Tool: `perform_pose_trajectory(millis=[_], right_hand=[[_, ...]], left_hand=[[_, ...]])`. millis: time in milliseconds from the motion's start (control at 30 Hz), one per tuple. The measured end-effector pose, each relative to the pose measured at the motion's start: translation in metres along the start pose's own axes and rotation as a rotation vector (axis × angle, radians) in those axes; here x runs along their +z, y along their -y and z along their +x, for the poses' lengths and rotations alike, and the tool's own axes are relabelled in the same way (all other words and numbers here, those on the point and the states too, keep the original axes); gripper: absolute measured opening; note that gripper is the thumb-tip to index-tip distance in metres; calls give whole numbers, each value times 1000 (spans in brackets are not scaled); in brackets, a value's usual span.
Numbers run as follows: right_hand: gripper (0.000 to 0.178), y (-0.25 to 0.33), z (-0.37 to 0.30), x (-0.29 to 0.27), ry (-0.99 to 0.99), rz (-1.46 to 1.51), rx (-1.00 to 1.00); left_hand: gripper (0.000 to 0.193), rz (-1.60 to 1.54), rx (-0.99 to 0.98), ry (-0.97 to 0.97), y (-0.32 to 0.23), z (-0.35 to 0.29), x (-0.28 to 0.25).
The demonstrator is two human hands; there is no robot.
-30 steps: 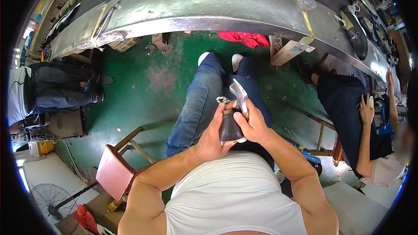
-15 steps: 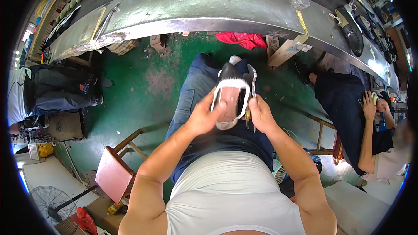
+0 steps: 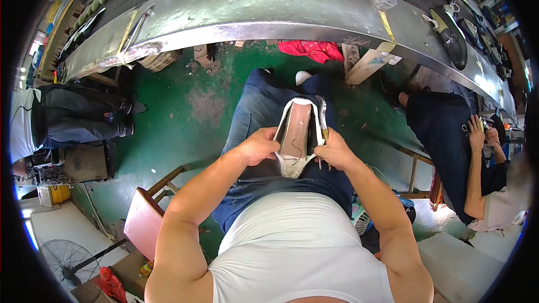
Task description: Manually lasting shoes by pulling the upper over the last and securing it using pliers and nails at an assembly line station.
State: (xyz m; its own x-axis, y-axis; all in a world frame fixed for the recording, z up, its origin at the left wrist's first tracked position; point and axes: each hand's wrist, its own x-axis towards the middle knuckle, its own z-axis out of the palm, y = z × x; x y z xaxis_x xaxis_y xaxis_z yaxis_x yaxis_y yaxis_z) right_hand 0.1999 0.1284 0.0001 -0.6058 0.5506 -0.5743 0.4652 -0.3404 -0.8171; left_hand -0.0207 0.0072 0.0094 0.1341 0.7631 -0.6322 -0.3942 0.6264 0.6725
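Stool with a pink top stands at your left. Your left hand pinches one side of the shoe over your legs; your right hand grips a metal tool against the other side.

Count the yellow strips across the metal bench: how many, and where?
2: left strip towards the picture's left, right strip beside the clear cup. More may be hidden.

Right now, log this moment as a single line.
left hand: gripping shoe by its left edge | right hand: holding pliers at shoe's right edge | shoe: underside up
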Motion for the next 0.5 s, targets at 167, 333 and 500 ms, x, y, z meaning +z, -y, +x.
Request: perform_pose_trajectory(millis=[167,333,500], right_hand=[[24,4,-25,-23,30,-62,-27],[32,51,-67,-38,248,-772,-33],[43,55,-58,-33,260,-1093,-383]], left_hand=[[88,37,232,49,30,1,12],[88,329,245,-191,52,0,26],[90,547,264,-223,42,-5,43]])
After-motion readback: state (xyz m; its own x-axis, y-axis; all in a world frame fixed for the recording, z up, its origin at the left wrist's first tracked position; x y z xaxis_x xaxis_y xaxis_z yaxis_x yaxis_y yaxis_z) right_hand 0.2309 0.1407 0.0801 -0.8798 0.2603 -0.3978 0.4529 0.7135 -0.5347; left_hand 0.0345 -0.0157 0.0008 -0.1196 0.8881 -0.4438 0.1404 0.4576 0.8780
